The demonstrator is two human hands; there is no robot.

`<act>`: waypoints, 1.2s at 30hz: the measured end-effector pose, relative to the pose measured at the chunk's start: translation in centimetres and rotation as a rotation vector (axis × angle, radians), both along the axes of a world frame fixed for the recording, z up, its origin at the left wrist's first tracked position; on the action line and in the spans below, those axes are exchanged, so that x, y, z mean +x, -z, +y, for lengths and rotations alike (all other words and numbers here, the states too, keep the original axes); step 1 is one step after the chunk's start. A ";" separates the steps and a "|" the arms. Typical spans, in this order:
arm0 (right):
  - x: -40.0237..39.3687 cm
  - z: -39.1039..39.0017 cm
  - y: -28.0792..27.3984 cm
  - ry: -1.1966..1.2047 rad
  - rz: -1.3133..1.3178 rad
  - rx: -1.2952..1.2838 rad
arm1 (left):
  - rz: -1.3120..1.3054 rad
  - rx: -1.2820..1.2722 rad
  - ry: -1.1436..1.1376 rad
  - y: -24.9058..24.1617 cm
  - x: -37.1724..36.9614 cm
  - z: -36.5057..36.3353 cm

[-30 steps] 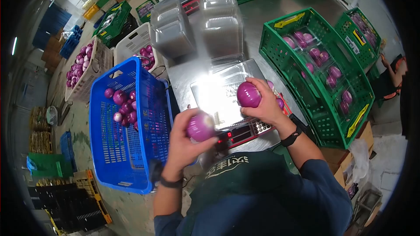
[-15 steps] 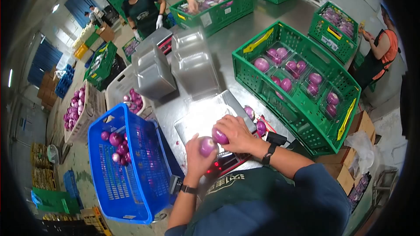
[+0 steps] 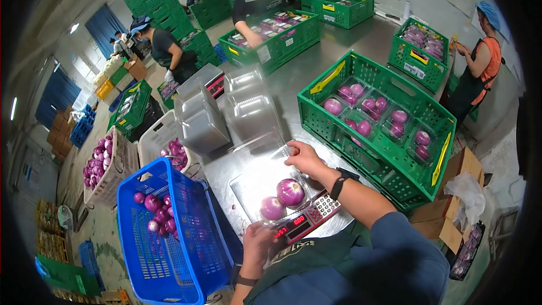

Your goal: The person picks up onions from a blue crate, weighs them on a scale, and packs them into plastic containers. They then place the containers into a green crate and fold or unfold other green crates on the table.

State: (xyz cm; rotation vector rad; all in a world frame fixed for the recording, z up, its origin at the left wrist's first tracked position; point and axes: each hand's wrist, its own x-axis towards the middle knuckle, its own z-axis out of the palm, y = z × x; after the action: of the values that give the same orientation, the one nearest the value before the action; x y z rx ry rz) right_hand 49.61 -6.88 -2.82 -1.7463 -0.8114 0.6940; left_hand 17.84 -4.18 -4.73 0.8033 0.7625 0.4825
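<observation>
Two purple onions [image 3: 282, 198] rest side by side in a clear plastic box on the scale [image 3: 307, 220], whose red digits are lit. My right hand [image 3: 305, 158] has its thumb and fingertips closed at the clear box's lid edge, above the onions. Just below the left onion, my left hand [image 3: 259, 243] is near the scale's front edge, its fingers bent and partly blurred; whether it holds anything cannot be made out. Stacks of empty clear boxes [image 3: 251, 107] stand behind the scale.
At the left is a blue crate [image 3: 164, 274] with onions, beside white crates [image 3: 121, 178]. A green crate [image 3: 372, 152] with boxed onions stands at the right. Co-workers [image 3: 169, 51] are across the table and at the far right [image 3: 485, 62].
Both hands have let go of the onions, which now lie in the box. My right hand has moved up to the lid edge, my left hand down. The left co-worker has turned and bent.
</observation>
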 end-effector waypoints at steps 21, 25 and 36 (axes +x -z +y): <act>-6.7 -13.0 -2.6 0.046 0.143 0.317 | -0.127 0.387 0.150 -3.0 1.9 0.8; -5.9 -12.2 -4.4 0.259 0.050 0.489 | -0.112 0.475 0.255 -5.4 3.6 -0.6; 12.4 -23.2 -11.4 1.052 -0.200 0.465 | 0.057 0.650 -0.027 -9.3 -1.3 1.7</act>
State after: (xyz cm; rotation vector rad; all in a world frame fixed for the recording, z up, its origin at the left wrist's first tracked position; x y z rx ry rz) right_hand 62.06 -30.07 8.58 -1.5317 -0.0744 -0.3551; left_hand 16.57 -2.45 4.57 1.4151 0.6720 0.7500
